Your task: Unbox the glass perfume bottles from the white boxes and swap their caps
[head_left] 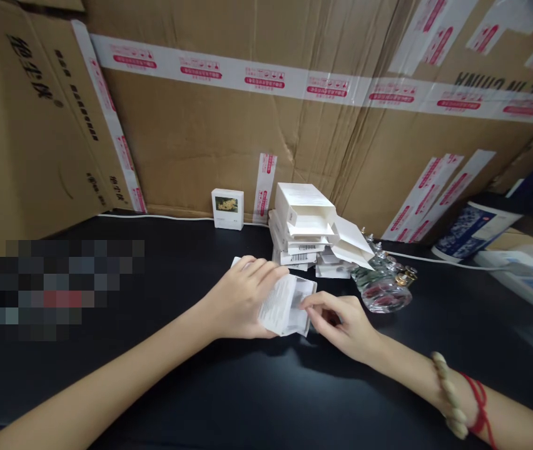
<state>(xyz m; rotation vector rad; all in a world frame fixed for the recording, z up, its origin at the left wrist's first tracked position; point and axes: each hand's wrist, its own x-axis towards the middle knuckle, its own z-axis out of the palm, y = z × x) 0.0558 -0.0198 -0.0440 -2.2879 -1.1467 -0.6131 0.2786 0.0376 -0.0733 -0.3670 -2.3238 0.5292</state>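
Left hand (246, 297) is closed around a white box (276, 307), while the bent fingers of the right hand (344, 325) are held at its open end; whether anything is pinched there cannot be told. The open end seems to be what is being worked on, and a steady left grip with light fingertips is judged to be called for. Reach is limited behind by stacked boxes (306, 195) and cardboard (191, 131), and rightward by nearby glass bottles (386, 299); more room is offered by the near side of the desk (229, 394).
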